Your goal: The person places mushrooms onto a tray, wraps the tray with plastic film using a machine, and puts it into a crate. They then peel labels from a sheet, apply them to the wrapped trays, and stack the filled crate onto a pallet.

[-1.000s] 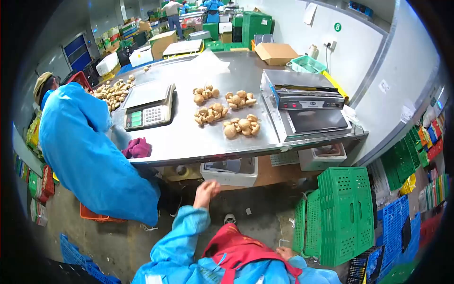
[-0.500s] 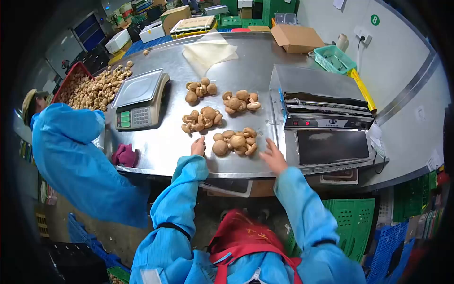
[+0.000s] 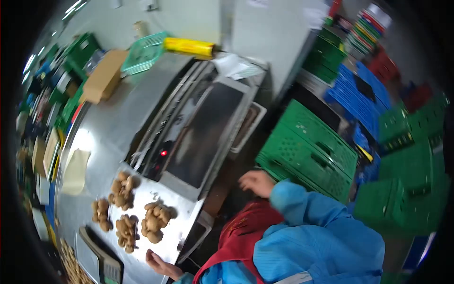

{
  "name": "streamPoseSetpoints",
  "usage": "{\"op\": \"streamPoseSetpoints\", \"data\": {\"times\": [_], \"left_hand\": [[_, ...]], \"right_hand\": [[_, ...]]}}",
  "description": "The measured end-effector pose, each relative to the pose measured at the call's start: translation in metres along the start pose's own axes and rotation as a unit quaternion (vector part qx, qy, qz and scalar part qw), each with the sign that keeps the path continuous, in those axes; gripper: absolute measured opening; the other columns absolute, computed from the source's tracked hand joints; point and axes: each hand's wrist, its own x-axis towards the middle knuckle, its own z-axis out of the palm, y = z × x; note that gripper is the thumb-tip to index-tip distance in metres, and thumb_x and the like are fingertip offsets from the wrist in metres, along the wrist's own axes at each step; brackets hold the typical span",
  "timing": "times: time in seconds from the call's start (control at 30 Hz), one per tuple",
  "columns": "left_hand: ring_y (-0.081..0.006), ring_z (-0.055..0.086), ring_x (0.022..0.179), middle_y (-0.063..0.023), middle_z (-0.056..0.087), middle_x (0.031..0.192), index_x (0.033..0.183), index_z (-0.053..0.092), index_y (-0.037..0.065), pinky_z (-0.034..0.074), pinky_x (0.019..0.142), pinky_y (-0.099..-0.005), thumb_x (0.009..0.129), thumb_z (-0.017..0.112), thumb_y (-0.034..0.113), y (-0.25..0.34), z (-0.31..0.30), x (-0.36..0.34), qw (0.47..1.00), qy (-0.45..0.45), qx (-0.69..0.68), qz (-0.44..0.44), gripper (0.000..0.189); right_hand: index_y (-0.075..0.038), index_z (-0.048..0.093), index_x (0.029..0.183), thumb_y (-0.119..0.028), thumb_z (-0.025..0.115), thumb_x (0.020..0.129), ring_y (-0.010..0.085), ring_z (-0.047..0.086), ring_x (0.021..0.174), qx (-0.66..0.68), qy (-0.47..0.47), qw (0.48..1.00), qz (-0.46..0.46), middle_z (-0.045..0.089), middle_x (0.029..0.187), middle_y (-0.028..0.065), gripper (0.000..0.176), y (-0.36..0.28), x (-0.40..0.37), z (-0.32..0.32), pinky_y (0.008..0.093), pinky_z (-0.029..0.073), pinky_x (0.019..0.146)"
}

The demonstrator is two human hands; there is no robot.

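Observation:
My left hand [image 3: 163,266] is at the table's front edge, fingers loosely apart and nothing in them. Just beyond it are several small piles of brown mushrooms; the nearest pile [image 3: 154,222] lies apart from the fingers. Other mushroom piles [image 3: 126,232] sit further back on the metal table [image 3: 156,191]. Off the table, my right hand [image 3: 257,183] hangs in the air between the red apron [image 3: 246,225] and a stack of green crates [image 3: 309,151]. Its fingers are slightly bent, somewhat blurred, and hold nothing visible.
A sealing machine [image 3: 203,135] with a red light takes up the table's right part. Behind it are a yellow roll [image 3: 189,46], a green basket [image 3: 144,53] and a cardboard box [image 3: 106,75]. A scale [image 3: 101,258] and loose mushrooms [image 3: 71,262] are at lower left.
The head view has swung to the right, bringing the green crates into sight. My right hand has left the mushroom piles and moved off the table; my left hand is still near its edge.

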Motion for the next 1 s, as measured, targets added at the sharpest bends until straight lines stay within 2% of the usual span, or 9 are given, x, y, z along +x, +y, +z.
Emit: {"op": "streamPoseSetpoints", "data": {"times": [0.1,0.13,0.2,0.33,0.5,0.63,0.73,0.87,1.0], "left_hand": [[-0.0167,0.052,0.088,-0.0087,0.057,0.093,0.098,0.056,-0.003,0.039,0.083,-0.0286,0.091,0.048,0.013,0.021,0.053,-0.038,0.952,-0.306,-0.008,-0.019,0.019],[-0.0161,0.053,0.082,-0.0074,0.058,0.088,0.094,0.058,-0.002,0.042,0.078,-0.0282,0.089,0.049,0.011,0.041,0.083,-0.053,0.917,-0.398,0.021,0.021,0.016],[-0.0154,0.055,0.078,-0.0068,0.06,0.085,0.095,0.059,0.0,0.044,0.069,-0.0282,0.087,0.054,0.01,0.077,0.143,-0.077,0.842,-0.538,0.041,-0.015,0.014],[-0.0243,0.061,0.082,-0.0111,0.062,0.089,0.097,0.061,0.005,0.047,0.069,-0.0316,0.083,0.059,0.015,0.126,0.286,-0.156,0.681,-0.689,-0.024,0.248,0.017],[-0.0303,0.057,0.092,-0.0119,0.06,0.097,0.103,0.058,0.007,0.044,0.082,-0.0373,0.079,0.063,0.019,0.127,0.44,-0.301,0.584,-0.69,-0.016,0.428,0.027],[-0.0284,0.051,0.104,-0.0125,0.052,0.113,0.111,0.054,0.006,0.039,0.09,-0.0381,0.076,0.066,0.023,0.123,0.503,-0.387,0.521,-0.685,0.018,0.509,0.041],[-0.0267,0.043,0.115,-0.0135,0.044,0.125,0.117,0.049,0.004,0.033,0.097,-0.0404,0.078,0.063,0.031,0.117,0.531,-0.429,0.477,-0.667,0.067,0.569,0.05],[-0.0275,0.034,0.126,-0.0078,0.04,0.134,0.109,0.059,0.007,0.022,0.107,-0.0453,0.08,0.055,0.049,0.103,0.542,-0.452,0.405,-0.626,0.166,0.645,0.051],[-0.0292,0.05,0.108,-0.0085,0.054,0.117,0.099,0.06,0.006,0.038,0.094,-0.0461,0.081,0.056,0.047,0.161,0.517,-0.445,0.405,-0.692,0.162,0.575,0.045]], "right_hand": [[-0.003,0.064,0.094,-0.009,0.054,0.079,0.0294,0.061,0.07,-0.331,0.344,0.879,-0.005,0.063,0.076,0.0182,0.018,0.099,-0.034,-0.176,0.0403,0.049,0.066],[-0.004,0.06,0.105,-0.011,0.055,0.08,0.0351,0.06,0.082,-0.338,0.351,0.865,0.123,0.062,0.096,0.0207,0.026,0.12,-0.046,-0.232,0.0414,0.048,0.073],[-0.006,0.05,0.119,-0.016,0.057,0.081,0.0372,0.053,0.102,-0.417,0.413,0.793,0.165,0.052,0.119,0.02,0.04,0.125,-0.07,-0.297,0.0445,0.043,0.087],[-0.007,0.042,0.127,-0.022,0.058,0.082,0.0377,0.042,0.115,-0.482,0.344,0.777,0.212,0.042,0.13,0.0182,0.05,0.114,-0.074,-0.364,0.0488,0.035,0.096],[-0.006,0.049,0.119,-0.034,0.063,0.079,0.0366,0.047,0.11,-0.483,0.114,0.83,0.254,0.051,0.12,0.0172,0.051,0.088,-0.067,-0.407,0.0473,0.038,0.092],[-0.002,0.056,0.105,-0.036,0.064,0.078,0.0365,0.055,0.096,-0.389,0.15,0.904,0.095,0.059,0.102,0.0204,0.044,0.025,-0.081,-0.453,0.0441,0.044,0.082],[-0.001,0.059,0.083,-0.033,0.061,0.081,0.0382,0.058,0.074,-0.433,0.248,0.866,-0.034,0.061,0.078,0.0198,0.032,-0.033,-0.072,-0.494,0.0445,0.047,0.066],[-0.006,0.054,0.073,-0.036,0.053,0.084,0.0348,0.059,0.068,-0.586,0.306,0.736,-0.142,0.061,0.072,0.0151,0.032,-0.031,-0.056,-0.536,0.0451,0.047,0.063],[-0.005,0.055,0.076,-0.037,0.053,0.085,0.0332,0.06,0.072,-0.534,0.305,0.772,-0.161,0.061,0.074,0.0153,0.033,-0.026,-0.054,-0.546,0.0448,0.047,0.067]]}}
